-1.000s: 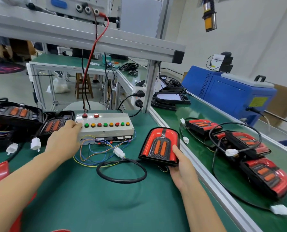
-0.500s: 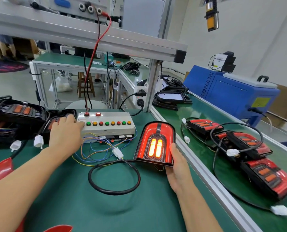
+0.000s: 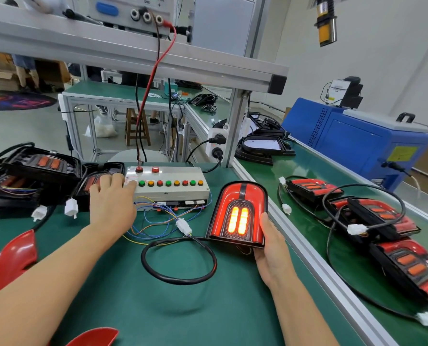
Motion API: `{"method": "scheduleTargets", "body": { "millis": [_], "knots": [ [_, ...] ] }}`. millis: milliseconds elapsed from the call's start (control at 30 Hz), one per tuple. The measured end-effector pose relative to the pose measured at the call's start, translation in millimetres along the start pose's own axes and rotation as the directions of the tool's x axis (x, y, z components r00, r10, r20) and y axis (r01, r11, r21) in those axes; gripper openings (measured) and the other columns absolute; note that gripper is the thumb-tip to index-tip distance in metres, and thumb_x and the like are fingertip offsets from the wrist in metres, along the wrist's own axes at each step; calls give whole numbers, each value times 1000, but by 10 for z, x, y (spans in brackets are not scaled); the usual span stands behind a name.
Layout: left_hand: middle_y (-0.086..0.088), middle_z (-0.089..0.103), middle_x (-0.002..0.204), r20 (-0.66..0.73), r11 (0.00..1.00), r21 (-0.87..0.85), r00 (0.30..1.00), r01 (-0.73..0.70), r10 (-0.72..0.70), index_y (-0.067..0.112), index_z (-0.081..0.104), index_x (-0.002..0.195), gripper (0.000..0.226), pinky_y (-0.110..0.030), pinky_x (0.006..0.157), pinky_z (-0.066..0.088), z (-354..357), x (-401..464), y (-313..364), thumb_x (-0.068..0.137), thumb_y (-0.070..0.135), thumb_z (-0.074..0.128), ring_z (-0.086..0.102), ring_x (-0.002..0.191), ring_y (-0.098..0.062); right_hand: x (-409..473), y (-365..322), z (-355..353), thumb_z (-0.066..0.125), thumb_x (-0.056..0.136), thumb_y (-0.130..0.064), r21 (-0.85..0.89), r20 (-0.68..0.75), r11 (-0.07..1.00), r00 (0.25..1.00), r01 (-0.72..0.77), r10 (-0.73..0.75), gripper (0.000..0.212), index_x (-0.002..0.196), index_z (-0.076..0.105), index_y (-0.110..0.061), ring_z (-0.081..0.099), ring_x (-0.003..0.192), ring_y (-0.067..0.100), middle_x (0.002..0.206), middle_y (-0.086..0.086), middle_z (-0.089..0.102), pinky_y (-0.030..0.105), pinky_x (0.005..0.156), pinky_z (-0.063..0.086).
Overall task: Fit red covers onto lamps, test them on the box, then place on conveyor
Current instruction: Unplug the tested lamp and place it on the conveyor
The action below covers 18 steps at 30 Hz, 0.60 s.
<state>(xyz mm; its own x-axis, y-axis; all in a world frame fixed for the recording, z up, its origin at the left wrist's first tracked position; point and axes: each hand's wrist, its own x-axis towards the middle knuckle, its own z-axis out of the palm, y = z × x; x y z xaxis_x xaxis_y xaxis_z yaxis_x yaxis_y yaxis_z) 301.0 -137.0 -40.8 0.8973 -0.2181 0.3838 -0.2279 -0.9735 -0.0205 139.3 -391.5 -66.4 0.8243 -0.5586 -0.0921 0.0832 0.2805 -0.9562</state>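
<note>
Holding the lit red lamp (image 3: 238, 214) upright at center frame, right hand (image 3: 274, 250) wrapped round its edge, while left hand (image 3: 110, 203) fingers press the test box (image 3: 169, 186) just left of it; 3 lamps (image 3: 372, 221) sit on the conveyor (image 3: 307, 176).

A green-topped desk (image 3: 158, 308) carries a grey test box (image 3: 169, 187) with a row of coloured buttons, loose wires trailing from its front edge. A lit lamp (image 3: 238, 216) stands tilted just right of the box, its black cable (image 3: 180, 260) looped on the mat. Black lamp bodies (image 3: 40, 168) crowd the far left, red covers (image 3: 15, 255) the near left. Beside the desk, the conveyor (image 3: 332, 245) holds three covered lamps (image 3: 372, 216).
</note>
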Motion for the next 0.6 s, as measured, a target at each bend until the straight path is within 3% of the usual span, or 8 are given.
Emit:
{"method": "scheduleTargets", "body": {
  "millis": [233, 333, 433, 600],
  "knots": [
    [-6, 37, 142, 58, 999, -39, 998, 34, -32, 20, 41, 139, 52, -42, 101, 27, -30, 6, 33, 89, 18, 55, 28, 127, -30, 13, 4, -9, 50, 97, -41, -3, -9, 1000, 1000, -5, 5, 35, 117, 66, -18, 71, 89, 18, 100, 4, 75, 33, 81, 51],
    [-7, 30, 149, 54, 995, -81, 997, 52, -48, 14, 44, 137, 50, -42, 110, 19, -94, 7, 99, 88, 15, 53, 22, 135, -29, 16, 3, -12, 49, 97, -41, -10, -4, 1000, 1000, -6, 6, 36, 117, 66, -17, 71, 89, 18, 101, 6, 75, 34, 79, 50],
    [-6, 22, 155, 4, 992, -124, 1000, 11, -11, 13, 40, 140, 53, -41, 115, 8, -136, -27, 246, 88, 17, 53, 15, 142, -24, 17, 0, -13, 48, 98, -42, -20, 9, 1000, 1000, -6, 6, 36, 116, 67, -17, 70, 94, 22, 105, 7, 74, 34, 77, 50],
    [-4, 15, 158, -9, 967, -241, 997, -79, 79, 16, 31, 145, 58, -41, 118, 4, -220, -71, 654, 89, 13, 46, 9, 146, -21, 38, 10, -34, 48, 98, -42, -25, 22, 1000, 1000, -3, 4, 37, 114, 68, -16, 71, 91, 21, 104, 8, 75, 35, 77, 50]
  ]
}}
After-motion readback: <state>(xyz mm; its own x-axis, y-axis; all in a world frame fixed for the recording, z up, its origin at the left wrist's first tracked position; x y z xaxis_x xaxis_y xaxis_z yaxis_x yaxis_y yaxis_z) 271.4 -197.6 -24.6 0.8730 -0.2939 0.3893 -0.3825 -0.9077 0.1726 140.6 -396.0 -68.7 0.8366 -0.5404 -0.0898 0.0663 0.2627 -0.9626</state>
